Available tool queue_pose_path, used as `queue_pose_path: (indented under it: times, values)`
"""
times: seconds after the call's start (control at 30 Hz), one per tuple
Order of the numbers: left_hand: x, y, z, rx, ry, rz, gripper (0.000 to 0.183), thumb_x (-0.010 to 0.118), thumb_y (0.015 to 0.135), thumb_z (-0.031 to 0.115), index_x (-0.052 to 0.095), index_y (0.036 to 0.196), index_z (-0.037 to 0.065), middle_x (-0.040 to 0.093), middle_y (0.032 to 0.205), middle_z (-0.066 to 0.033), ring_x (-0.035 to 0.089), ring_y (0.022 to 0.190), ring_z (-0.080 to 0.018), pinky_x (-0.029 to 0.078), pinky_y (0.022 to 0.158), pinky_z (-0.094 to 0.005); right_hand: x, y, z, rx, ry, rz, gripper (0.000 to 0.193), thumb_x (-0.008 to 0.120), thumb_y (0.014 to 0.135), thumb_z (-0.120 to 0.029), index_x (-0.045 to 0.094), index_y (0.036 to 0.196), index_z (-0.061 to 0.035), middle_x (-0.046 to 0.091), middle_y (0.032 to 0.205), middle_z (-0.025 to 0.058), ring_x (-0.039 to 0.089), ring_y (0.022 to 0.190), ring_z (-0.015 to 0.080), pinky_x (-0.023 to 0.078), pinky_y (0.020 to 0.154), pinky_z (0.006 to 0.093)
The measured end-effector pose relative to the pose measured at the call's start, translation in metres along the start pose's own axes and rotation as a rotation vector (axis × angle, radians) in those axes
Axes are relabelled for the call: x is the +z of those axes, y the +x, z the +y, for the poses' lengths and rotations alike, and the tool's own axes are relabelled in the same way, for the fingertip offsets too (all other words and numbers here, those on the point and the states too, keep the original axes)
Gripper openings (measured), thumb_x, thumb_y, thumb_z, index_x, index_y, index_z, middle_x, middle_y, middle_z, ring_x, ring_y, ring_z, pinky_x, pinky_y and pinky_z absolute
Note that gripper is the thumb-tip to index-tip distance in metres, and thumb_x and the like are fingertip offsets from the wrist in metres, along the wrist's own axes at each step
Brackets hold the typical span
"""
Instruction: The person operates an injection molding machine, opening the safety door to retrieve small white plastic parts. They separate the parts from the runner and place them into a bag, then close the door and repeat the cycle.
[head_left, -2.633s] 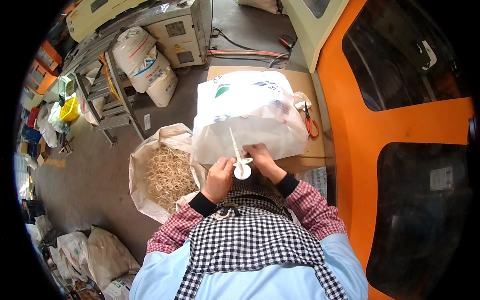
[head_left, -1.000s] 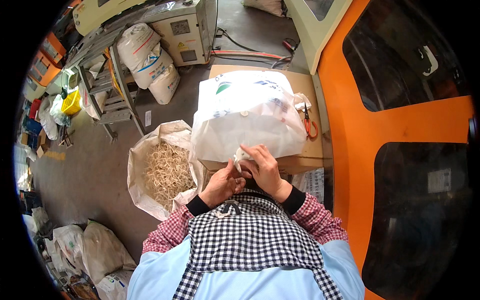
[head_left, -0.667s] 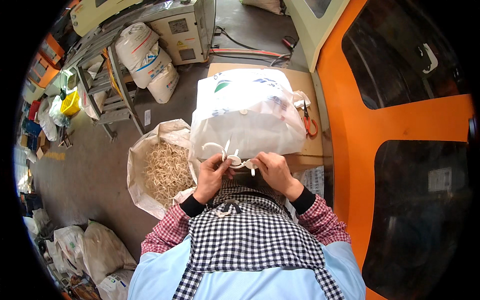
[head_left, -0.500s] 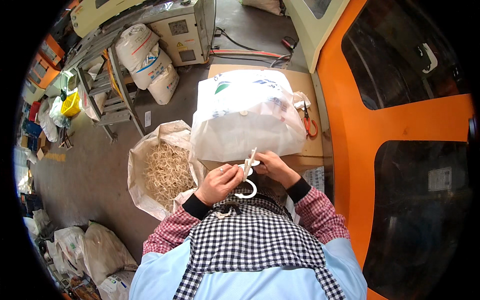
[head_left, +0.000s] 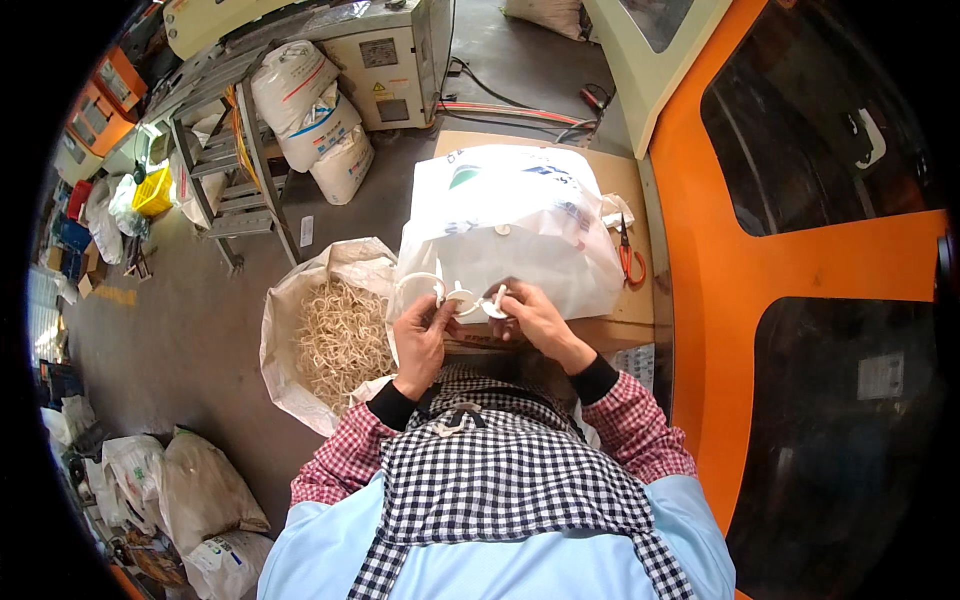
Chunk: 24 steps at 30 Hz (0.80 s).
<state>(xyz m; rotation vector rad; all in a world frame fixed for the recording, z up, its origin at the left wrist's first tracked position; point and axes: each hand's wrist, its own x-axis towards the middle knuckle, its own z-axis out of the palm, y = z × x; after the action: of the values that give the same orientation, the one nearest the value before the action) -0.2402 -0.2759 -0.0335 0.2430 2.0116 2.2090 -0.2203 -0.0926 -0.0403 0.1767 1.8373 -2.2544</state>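
My left hand (head_left: 420, 345) pinches a white moulded plastic piece with a curved hook-like arm (head_left: 408, 285) and a small round disc (head_left: 460, 296). Close by, my right hand (head_left: 540, 322) is closed on another white plastic disc with a short stem (head_left: 493, 306). Whether the two pieces are still joined, I cannot tell. Both hands are at the near edge of a large white plastic bag (head_left: 510, 190), which lies on a cardboard box (head_left: 625, 310). A small pale round piece (head_left: 502, 230) rests on the bag.
Left of the box stands an open white sack (head_left: 280, 370) full of thin pale plastic scraps (head_left: 340, 345). Orange-handled scissors (head_left: 632, 262) lie on the box's right side. An orange machine (head_left: 700, 330) borders the right. A metal stepladder (head_left: 240, 220) and stacked sacks (head_left: 310, 125) stand farther off.
Both hands have moved forward to the bag's near edge. The white plastic, earlier held together below the bag with its hook pointing down, now has its hook at the left and a disc in each hand.
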Motion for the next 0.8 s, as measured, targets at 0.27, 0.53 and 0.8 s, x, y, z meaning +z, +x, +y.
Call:
queue_pose_path:
  times: [0.27,0.53,0.8]
  values:
    - [0.006,-0.003,0.002,-0.137,-0.143,-0.058,0.016,0.057,0.089,0.013,0.060,0.089,-0.002,0.061,0.071,-0.0050,0.057,0.055,-0.0089,0.046,0.049,-0.0197,0.003,-0.032,0.021,-0.388,-0.299,-0.014,0.041,0.060,0.084,-0.007,0.047,0.121,0.0050,0.060,0.093,0.0110,0.059,0.075,0.0157,0.049,0.070,0.0249]
    - [0.008,-0.008,0.004,-0.388,-0.350,-0.021,0.021,0.057,0.089,0.017,0.059,0.091,-0.004,0.061,0.078,-0.0061,0.058,0.059,-0.0096,0.047,0.050,-0.0195,0.012,-0.038,0.009,-0.650,-0.698,0.169,0.023,0.057,0.084,-0.004,0.055,0.105,0.0038,0.055,0.078,0.0154,0.053,0.062,0.0336,0.045,0.060,0.0356]
    - [0.004,-0.012,-0.033,0.638,0.498,-0.082,0.010,0.055,0.078,-0.005,0.057,0.086,-0.001,0.054,0.075,-0.0145,0.057,0.067,-0.0311,0.045,0.057,-0.0352,-0.025,0.025,0.032,0.119,0.241,0.498,0.035,0.048,0.088,-0.024,0.051,0.061,-0.0022,0.042,0.050,0.0012,0.035,0.038,0.0104,0.026,0.037,0.0254]
